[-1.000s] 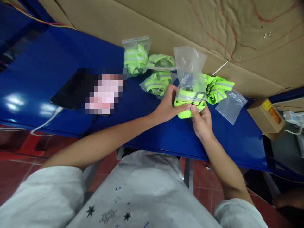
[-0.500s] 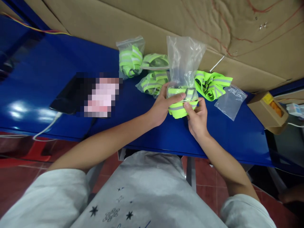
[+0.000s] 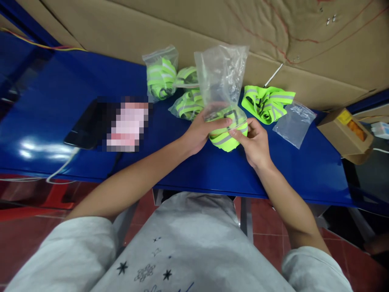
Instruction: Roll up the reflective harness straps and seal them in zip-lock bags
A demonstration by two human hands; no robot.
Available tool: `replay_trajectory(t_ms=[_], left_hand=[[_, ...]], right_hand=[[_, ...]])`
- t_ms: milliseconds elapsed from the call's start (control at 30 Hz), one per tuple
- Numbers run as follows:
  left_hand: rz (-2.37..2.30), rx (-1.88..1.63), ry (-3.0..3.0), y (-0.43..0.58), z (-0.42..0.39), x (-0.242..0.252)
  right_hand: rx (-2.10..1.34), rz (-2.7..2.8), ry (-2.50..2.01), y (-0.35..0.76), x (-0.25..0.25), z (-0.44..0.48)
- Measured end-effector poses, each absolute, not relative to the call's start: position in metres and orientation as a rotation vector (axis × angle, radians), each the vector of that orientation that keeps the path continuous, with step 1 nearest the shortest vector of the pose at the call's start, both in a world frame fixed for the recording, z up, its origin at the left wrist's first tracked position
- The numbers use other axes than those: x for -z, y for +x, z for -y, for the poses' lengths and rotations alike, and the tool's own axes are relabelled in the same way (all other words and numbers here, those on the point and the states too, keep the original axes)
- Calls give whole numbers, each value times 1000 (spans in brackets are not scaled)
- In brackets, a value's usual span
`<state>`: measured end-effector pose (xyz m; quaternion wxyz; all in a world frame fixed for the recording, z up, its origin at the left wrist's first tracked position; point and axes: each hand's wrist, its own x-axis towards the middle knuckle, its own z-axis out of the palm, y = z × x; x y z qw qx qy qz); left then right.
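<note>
Between my hands is a folded neon-yellow reflective strap [image 3: 227,142] with grey stripes and a dark buckle. Its upper part sits inside a clear plastic bag [image 3: 221,77], while the lower part sticks out of the bag's mouth. My left hand [image 3: 199,132] wraps the bagged part from the left, thumb across the front. On the right, my right hand [image 3: 253,140] pinches the strap and the bag's edge, its thumb near the left thumb. The fingers behind the bundle are hidden.
Bagged reflective straps [image 3: 162,79] stand at the back left. A loose reflective strap [image 3: 269,101] and a flat plastic bag [image 3: 294,123] lie right. A black device [image 3: 82,129] with a white cable is at left, a cardboard box [image 3: 345,134] at the right end.
The bag and strap have tilted, the bag's closed end leaning further left. More of the strap appears covered by the bag. The whole view has shifted slightly.
</note>
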<state>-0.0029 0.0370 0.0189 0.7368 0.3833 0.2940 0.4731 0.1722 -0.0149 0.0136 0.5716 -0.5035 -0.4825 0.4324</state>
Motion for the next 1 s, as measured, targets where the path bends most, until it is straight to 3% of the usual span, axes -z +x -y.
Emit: replay_trajectory(t_ms=[433,700,1000], left_hand=[[-601,-1090,849,7,-29,-14],[-601,-1060,704,24,-14,-5],[-514,-998,706,14,-25,-8]], right_hand=[[-1143,1013,-1120,169,-5,18],[-837,992,-1210,173,4,15],[-1091,1093,-1137,164,-8,18]])
